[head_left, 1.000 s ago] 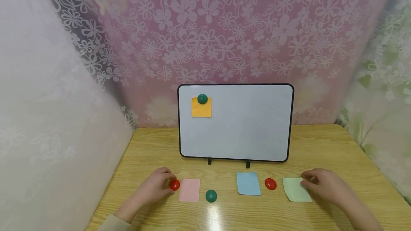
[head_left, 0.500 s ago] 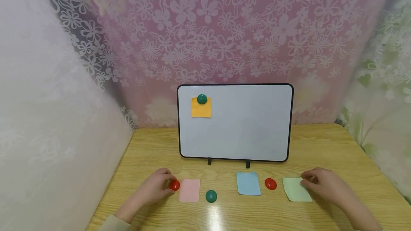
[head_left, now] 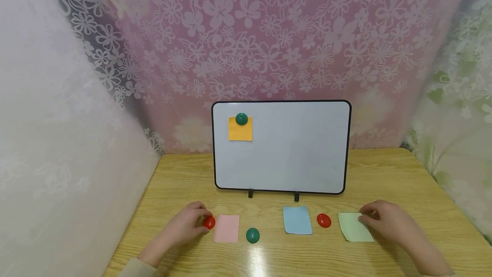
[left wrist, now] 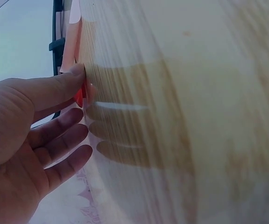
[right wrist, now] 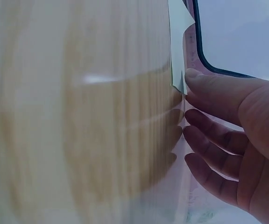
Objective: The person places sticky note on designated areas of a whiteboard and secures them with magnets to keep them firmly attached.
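In the head view my left hand (head_left: pixel 188 223) holds a red round magnet (head_left: pixel 209 222) on the table between thumb and index finger. The other fingers are loosely bent in the left wrist view. Right beside that magnet lies a pink sticky note (head_left: pixel 226 228). My right hand (head_left: pixel 388 221) has thumb and index finger at the right edge of a pale green sticky note (head_left: pixel 353 228), whose lower edge curls slightly. The right wrist view shows the thumb against the green note (right wrist: pixel 177 42); the index fingertip is partly hidden.
A whiteboard (head_left: pixel 292 153) stands upright on two black feet, with an orange sticky note (head_left: pixel 240 134) under a green magnet (head_left: pixel 241 119). Between the hands lie a second green magnet (head_left: pixel 253 235), a blue sticky note (head_left: pixel 297 220) and another red magnet (head_left: pixel 324 220) on the wooden table (head_left: pixel 184 178).
Both hands stay almost still. The right thumb has shifted very slightly left over the green note; the magnets and notes remain in place.
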`<state>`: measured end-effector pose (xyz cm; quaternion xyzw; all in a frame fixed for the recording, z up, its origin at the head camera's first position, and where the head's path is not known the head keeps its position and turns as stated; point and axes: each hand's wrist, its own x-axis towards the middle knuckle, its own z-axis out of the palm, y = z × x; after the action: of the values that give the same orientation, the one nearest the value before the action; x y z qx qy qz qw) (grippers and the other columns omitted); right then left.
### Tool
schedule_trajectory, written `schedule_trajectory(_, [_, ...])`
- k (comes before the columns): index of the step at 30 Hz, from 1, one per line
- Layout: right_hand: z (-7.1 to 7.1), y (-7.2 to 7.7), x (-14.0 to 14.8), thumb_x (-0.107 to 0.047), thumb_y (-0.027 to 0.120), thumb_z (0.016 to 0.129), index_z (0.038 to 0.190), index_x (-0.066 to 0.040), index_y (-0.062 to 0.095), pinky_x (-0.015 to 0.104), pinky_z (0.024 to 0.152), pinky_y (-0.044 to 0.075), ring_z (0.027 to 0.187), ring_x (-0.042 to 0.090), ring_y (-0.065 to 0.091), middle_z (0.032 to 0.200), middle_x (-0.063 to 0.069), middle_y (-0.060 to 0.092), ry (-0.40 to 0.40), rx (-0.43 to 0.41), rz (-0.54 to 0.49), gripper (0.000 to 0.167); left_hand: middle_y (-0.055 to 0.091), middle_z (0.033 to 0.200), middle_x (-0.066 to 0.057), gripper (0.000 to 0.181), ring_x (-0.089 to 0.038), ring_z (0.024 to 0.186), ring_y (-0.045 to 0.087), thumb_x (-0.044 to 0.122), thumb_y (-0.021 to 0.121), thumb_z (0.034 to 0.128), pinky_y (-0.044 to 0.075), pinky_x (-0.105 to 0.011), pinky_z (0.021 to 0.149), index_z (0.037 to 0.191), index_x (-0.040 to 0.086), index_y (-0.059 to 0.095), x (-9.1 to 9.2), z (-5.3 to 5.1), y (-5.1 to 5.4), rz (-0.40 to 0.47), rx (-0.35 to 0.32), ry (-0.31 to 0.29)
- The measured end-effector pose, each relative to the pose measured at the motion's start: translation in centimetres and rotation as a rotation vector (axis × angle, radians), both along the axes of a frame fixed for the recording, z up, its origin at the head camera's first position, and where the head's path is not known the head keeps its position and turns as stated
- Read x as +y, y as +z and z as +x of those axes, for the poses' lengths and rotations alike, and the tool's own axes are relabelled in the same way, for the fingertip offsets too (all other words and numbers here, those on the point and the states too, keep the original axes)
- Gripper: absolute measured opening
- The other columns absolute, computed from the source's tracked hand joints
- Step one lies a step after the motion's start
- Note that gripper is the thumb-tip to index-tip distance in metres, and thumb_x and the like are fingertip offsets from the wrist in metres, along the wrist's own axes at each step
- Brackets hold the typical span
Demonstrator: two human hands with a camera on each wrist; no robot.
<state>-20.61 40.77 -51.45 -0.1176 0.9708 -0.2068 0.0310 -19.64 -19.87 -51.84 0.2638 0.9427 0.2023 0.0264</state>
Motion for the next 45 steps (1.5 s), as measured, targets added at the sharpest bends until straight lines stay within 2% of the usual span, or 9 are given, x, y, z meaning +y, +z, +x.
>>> schedule_trajectory(5, [-0.06, -0.02, -0.14, -0.034, 0.085, 0.092, 0.108, -0.009, 0.08, 0.047, 0.077, 0.058, 0.087, 0.019, 0.068, 0.099, -0.001, 0.073, -0.013, -0.01, 0.013, 0.03, 0.063, 0.107, 0.004, 0.034, -0.013, 0.096, 0.06, 0.015, 0.093, 0.0853, 0.058, -0.036, 0.086, 0.115, 0.006, 0.08, 0.06, 0.05, -0.01, -0.007, -0.001, 0.001])
schedule_trajectory(17, [-0.36, 0.18, -0.3, -0.037, 0.085, 0.093, 0.106, -0.007, 0.076, 0.051, 0.078, 0.058, 0.09, 0.023, 0.069, 0.101, 0.001, 0.073, -0.043, -0.096, -0.003, 0.033, 0.061, 0.104, 0.006, 0.029, -0.011, 0.094, 0.058, 0.015, 0.093, 0.085, 0.057, -0.035, 0.085, 0.111, 0.01, 0.081, 0.03, -0.13, -0.24, -0.003, 0.008, -0.001])
schedule_trajectory(30, [-0.06, -0.05, -0.72, -0.031, 0.085, 0.092, 0.102, -0.009, 0.071, 0.04, 0.073, 0.053, 0.083, 0.014, 0.062, 0.089, -0.006, 0.067, -0.067, -0.079, -0.025, 0.028, 0.063, 0.104, 0.006, 0.029, -0.012, 0.095, 0.061, 0.013, 0.093, 0.0848, 0.058, -0.037, 0.086, 0.111, 0.01, 0.08, 0.34, 0.04, 0.02, -0.01, -0.022, 0.023])
schedule_trajectory(36, [0.04, -0.09, -0.84, -0.031, 0.083, 0.095, 0.109, -0.003, 0.073, 0.041, 0.073, 0.052, 0.082, 0.015, 0.061, 0.091, -0.006, 0.067, -0.069, -0.093, -0.04, 0.033, 0.065, 0.104, 0.006, 0.029, -0.012, 0.095, 0.063, 0.014, 0.093, 0.0851, 0.058, -0.037, 0.086, 0.111, 0.01, 0.079, 0.34, -0.05, 0.16, -0.013, -0.036, 0.021])
schedule_trajectory(45, [0.01, -0.26, -0.61, -0.03, 0.083, 0.094, 0.102, -0.005, 0.074, 0.041, 0.074, 0.053, 0.083, 0.015, 0.062, 0.088, -0.005, 0.067, -0.079, -0.091, -0.049, 0.028, 0.065, 0.102, 0.007, 0.029, -0.009, 0.093, 0.061, 0.013, 0.093, 0.0851, 0.058, -0.035, 0.085, 0.11, 0.009, 0.079, 0.3, -0.1, 0.07, -0.016, -0.027, 0.004])
